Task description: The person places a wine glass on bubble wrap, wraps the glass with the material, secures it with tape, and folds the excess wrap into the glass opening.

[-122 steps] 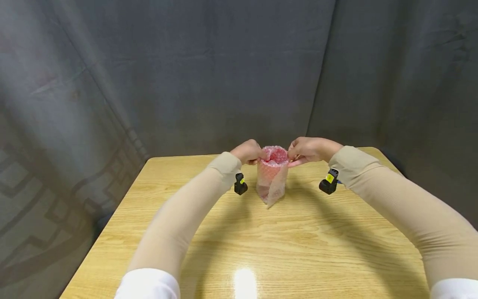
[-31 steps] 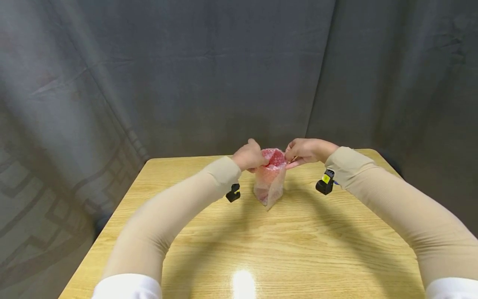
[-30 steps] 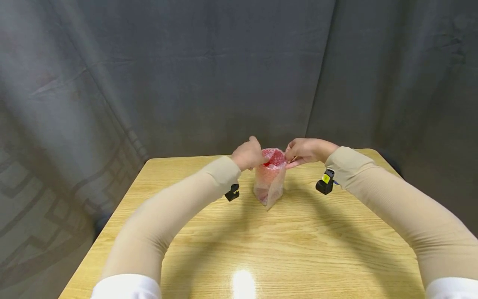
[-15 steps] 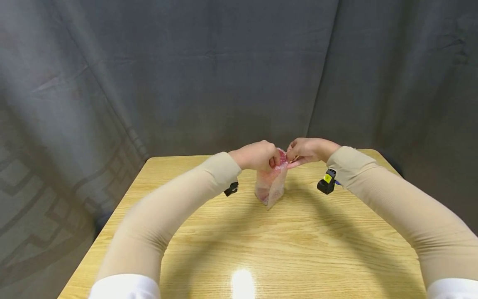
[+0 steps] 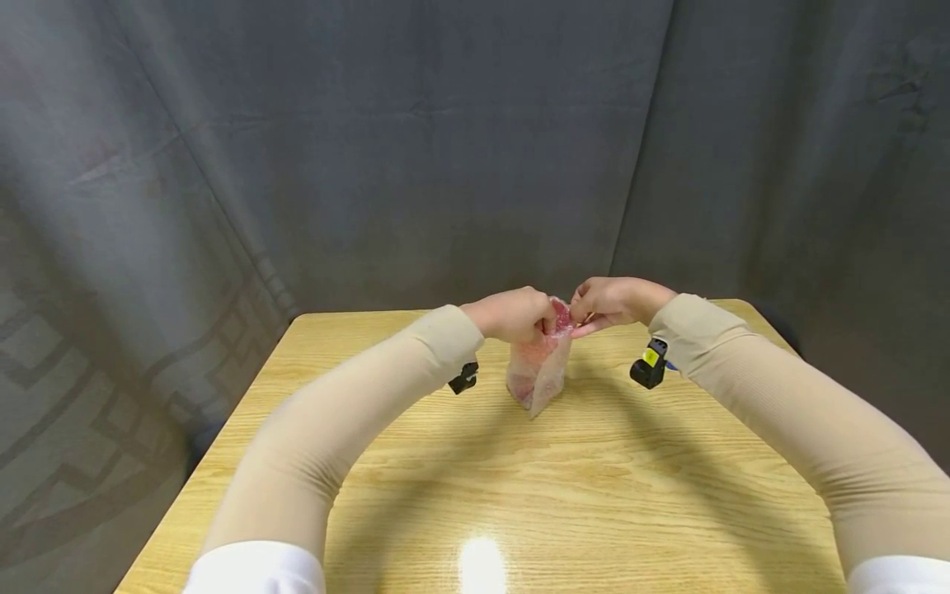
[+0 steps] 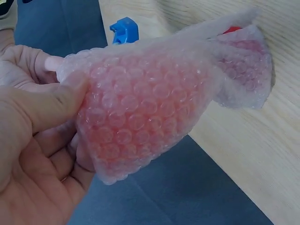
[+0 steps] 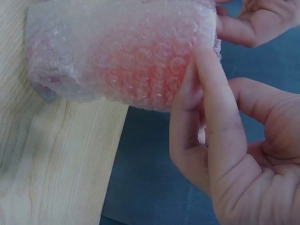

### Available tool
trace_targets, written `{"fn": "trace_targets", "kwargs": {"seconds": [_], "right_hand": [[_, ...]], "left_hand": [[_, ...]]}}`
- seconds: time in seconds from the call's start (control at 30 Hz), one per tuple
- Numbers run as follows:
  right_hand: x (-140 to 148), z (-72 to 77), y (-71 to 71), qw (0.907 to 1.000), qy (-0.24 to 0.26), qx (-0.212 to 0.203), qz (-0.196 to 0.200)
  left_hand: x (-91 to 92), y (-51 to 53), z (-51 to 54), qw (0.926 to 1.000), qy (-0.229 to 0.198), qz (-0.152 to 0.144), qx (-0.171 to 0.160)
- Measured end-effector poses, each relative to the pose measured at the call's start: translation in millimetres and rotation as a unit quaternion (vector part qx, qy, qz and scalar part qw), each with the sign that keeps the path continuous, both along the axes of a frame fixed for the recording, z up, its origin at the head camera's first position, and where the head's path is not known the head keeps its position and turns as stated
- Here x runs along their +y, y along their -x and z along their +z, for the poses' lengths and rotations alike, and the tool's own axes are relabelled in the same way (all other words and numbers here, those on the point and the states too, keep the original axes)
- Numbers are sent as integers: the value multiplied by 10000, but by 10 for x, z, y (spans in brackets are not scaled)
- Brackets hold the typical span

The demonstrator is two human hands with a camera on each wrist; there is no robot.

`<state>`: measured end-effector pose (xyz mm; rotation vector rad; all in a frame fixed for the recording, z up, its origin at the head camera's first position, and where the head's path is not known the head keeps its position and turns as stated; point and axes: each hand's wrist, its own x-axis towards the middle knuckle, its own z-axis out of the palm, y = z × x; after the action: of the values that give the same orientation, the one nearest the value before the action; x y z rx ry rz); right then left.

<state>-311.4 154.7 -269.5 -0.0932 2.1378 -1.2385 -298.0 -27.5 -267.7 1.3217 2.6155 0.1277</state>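
A bubble wrap bundle (image 5: 536,371), translucent with red showing through, stands upright on the table with its top end partly folded in. My left hand (image 5: 515,315) grips the left side of its rim, the thumb pressed on the outer bubbles in the left wrist view. On the opposite side, my right hand (image 5: 612,299) pinches the rim between thumb and fingers. The loose flap (image 6: 248,65) at the lower end shows in the left wrist view, with a small red patch inside. What the wrap encloses is hidden.
The wooden table (image 5: 594,487) runs beneath both forearms. Behind it hangs a dark grey curtain (image 5: 416,165). Black wrist cameras sit under each sleeve, the right one (image 5: 649,367) bearing a yellow mark. A blue plastic piece (image 6: 125,30) shows beyond the wrap.
My left hand has moved right over the opening and now curls its fingers onto the rim, so the mouth looks narrower. The right hand has kept its pinch, nearly still.
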Motion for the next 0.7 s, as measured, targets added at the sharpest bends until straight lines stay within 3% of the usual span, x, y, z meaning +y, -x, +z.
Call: {"fn": "trace_targets", "kwargs": {"seconds": [0.17, 0.23, 0.3, 0.4, 0.5, 0.6, 0.7], "right_hand": [[-12, 8, -5, 10000, 13, 5, 50], [-17, 17, -4, 10000, 5, 35, 64], [-24, 19, 2, 10000, -36, 77, 38], [-27, 17, 11, 9999, -49, 102, 15], [-32, 7, 16, 10000, -43, 83, 30], [-37, -5, 20, 10000, -38, 70, 51], [-39, -9, 19, 9999, -51, 83, 36]], "left_hand": [[-19, 17, 48, 9998, -105, 16, -155], [-36, 34, 90, 9984, -358, 281, -340], [-60, 55, 123, 9928, -754, 817, -441], [-107, 91, 131, 9722, -1261, 1960, -215], [-151, 123, 82, 9482, -1227, 2909, -347], [-175, 145, 14, 9258, -1331, 3384, -1029], [-179, 157, -36, 9042, -1812, 3589, -1442]]}}
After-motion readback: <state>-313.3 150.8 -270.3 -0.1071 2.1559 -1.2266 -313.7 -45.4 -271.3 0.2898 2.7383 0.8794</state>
